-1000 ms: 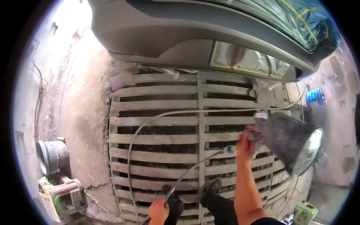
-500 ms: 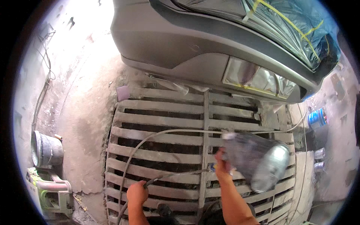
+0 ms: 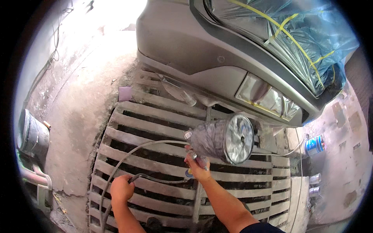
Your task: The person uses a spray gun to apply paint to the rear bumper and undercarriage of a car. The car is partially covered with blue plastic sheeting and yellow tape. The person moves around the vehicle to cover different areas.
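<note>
The right hand (image 3: 199, 165) has swung the dark, cone-like tool (image 3: 210, 138) leftward above the floor grate (image 3: 197, 206), lifting its round silver end; this brings it nearer the car bumper (image 3: 186, 58). The right fingers wrap its handle; the left hand (image 3: 122, 187) clasps the hose (image 3: 159, 178), bowed between the 2 hands.

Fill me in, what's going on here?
A person's right hand grips a tool with a large round canister, held above the slatted floor grating. The left hand holds the dark hose that runs toward it. Beyond is a grey car bumper, with blue plastic sheeting and yellow tape above it.
</note>
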`<state>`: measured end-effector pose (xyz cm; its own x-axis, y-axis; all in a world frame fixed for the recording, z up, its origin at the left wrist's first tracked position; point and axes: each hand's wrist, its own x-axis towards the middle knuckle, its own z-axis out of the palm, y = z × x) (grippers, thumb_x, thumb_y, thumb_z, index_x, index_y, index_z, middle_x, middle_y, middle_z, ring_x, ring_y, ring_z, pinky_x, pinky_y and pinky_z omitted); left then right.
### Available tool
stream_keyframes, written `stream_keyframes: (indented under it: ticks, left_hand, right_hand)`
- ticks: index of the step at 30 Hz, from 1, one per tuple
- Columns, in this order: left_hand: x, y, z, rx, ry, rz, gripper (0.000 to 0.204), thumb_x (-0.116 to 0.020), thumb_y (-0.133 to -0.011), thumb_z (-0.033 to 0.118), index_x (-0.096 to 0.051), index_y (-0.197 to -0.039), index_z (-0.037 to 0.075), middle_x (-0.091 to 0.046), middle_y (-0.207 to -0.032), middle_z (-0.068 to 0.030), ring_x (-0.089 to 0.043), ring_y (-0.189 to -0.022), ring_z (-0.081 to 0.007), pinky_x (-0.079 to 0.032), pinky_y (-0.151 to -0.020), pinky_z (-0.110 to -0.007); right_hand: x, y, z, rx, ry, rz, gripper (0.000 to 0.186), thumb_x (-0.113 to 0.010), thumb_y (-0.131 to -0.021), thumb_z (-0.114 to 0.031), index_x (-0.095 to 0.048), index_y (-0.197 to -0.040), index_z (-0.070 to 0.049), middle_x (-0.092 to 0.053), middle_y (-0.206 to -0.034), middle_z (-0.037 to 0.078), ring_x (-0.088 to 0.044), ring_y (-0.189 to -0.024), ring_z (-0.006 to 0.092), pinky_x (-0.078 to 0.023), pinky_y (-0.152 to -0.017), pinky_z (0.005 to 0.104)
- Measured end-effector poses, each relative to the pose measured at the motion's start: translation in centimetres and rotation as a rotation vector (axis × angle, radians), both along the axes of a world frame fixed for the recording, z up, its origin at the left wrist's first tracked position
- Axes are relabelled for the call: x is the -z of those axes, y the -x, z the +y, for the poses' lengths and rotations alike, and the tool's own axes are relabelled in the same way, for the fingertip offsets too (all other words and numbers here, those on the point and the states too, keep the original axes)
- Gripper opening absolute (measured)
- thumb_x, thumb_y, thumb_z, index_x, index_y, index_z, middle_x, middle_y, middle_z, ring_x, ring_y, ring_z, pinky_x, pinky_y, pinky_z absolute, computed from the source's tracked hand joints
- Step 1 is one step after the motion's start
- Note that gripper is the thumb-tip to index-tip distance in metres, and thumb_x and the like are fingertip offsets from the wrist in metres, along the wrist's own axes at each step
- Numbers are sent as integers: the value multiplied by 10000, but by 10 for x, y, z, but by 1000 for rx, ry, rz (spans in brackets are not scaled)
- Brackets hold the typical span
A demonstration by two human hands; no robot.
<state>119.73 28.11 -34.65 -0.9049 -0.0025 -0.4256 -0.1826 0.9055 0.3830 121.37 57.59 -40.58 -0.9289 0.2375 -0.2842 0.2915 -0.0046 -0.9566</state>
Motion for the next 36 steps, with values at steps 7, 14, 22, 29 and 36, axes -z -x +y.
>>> stream_keyframes:
  ticks: [7, 14, 22, 29, 36]
  left_hand:
    - [-11, -5, 55, 155, -62, -77, 296, -565, -720, 149, -663, -999, 143, -639, -950, -142, -600, -898, -321, -477, -793, -398]
    - [11, -12, 82, 352, 67, -158, 316, -633, -702, 175, -655, -1017, 146, -640, -935, -139, -601, -886, -317, -484, -778, -410]
    - [15, -9, 87, 334, 43, -8, 286, -615, -715, 170, -658, -994, 121, -641, -918, -141, -599, -842, -337, -478, -754, -422]
    - [15, -9, 99, 348, -50, 19, 161, -571, -699, 174, -632, -830, 103, -610, -848, -177, -572, -810, -378, -468, -715, -443]
    - [24, -8, 104, 434, -31, 60, 231, -610, -679, 183, -642, -882, 76, -603, -780, -192, -579, -766, -380, -463, -680, -423]
  right_hand:
    - [-12, -76, 108, 629, -36, 142, 190, -603, -863, -275, -568, -947, -108, -541, -648, -3, -494, -548, 91, -369, -463, 229]
    - [-22, -163, 136, 856, 10, 190, 242, -532, -904, -225, -514, -1106, -92, -566, -718, 21, -488, -565, 97, -387, -466, 255]
    - [-9, -111, 136, 230, 23, 151, 240, -557, -882, -171, -528, -1099, -74, -586, -918, 36, -556, -846, 142, -452, -712, 276]
    - [-25, -135, 177, 606, 133, 396, 226, -561, -885, -213, -529, -1069, -84, -581, -868, 47, -538, -779, 107, -454, -685, 264]
    - [-23, -150, 172, 598, 382, 458, 276, -556, -884, -246, -529, -1106, -83, -586, -832, 43, -532, -692, 97, -427, -603, 223]
